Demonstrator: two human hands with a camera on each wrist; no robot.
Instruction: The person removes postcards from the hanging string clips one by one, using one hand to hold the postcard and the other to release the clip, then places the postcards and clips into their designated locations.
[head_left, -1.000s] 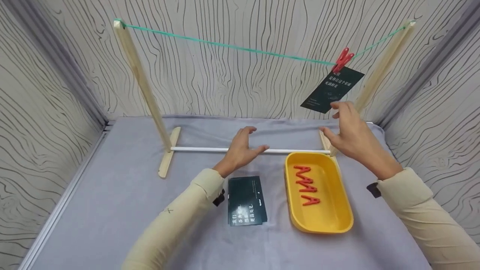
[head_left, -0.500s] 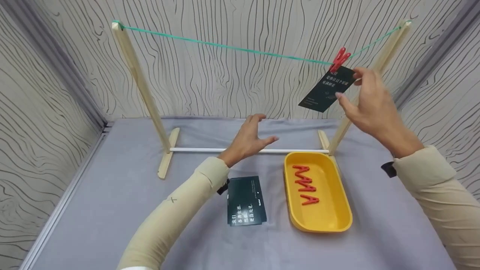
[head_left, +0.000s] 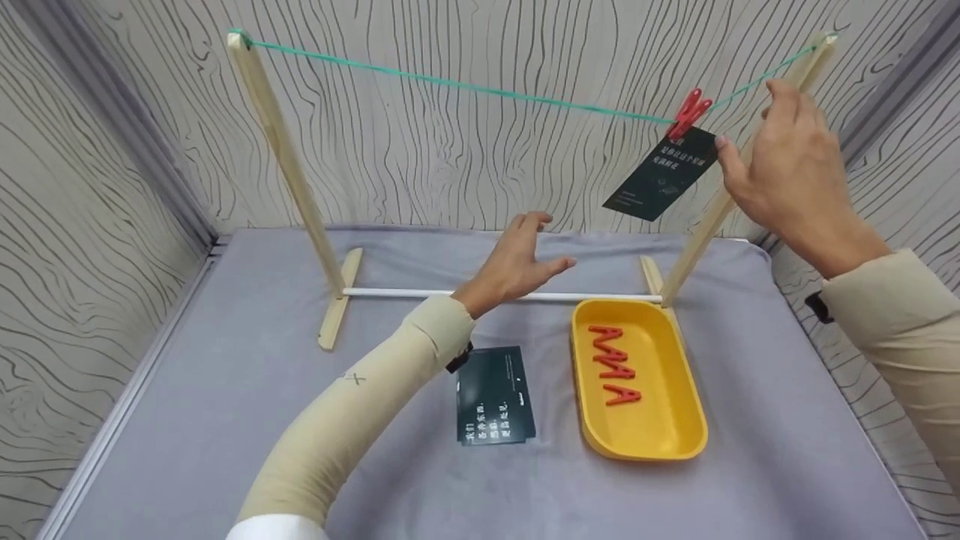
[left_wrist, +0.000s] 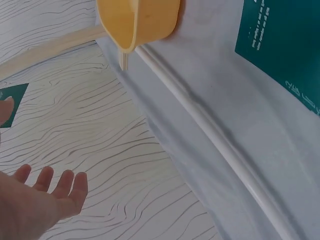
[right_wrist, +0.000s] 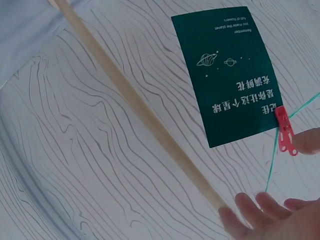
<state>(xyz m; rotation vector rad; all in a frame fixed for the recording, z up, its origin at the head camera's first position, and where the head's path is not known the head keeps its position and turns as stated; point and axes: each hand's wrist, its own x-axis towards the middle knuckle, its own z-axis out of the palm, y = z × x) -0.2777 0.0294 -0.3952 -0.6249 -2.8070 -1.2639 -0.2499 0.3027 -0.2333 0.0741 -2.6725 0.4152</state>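
Observation:
A dark green printed card (head_left: 660, 178) hangs tilted from the green string (head_left: 465, 85), clipped at one corner by a red clothespin (head_left: 689, 114). My right hand (head_left: 799, 161) is raised just right of the card, thumb and fingers spread and nothing between them. In the right wrist view its thumb tip (right_wrist: 309, 141) lies right beside the clothespin's handles, and the fingertips are near the string. Lower and to the left, my left hand (head_left: 510, 262) hovers over the white crossbar (head_left: 397, 293), fingers relaxed and apart, holding nothing.
Two wooden posts (head_left: 277, 142) carry the string. A yellow tray (head_left: 664, 424) at the right contains several red clothespins (head_left: 622, 395). Left of it, a small stack of green cards (head_left: 491, 394) lies on the grey cloth (head_left: 187, 420). A patterned wall (head_left: 420, 165) stands behind.
My right hand has risen and shifted right, from below the card's lower part to beside its upper corner. My left hand has drifted up and right. The card still hangs from its clothespin.

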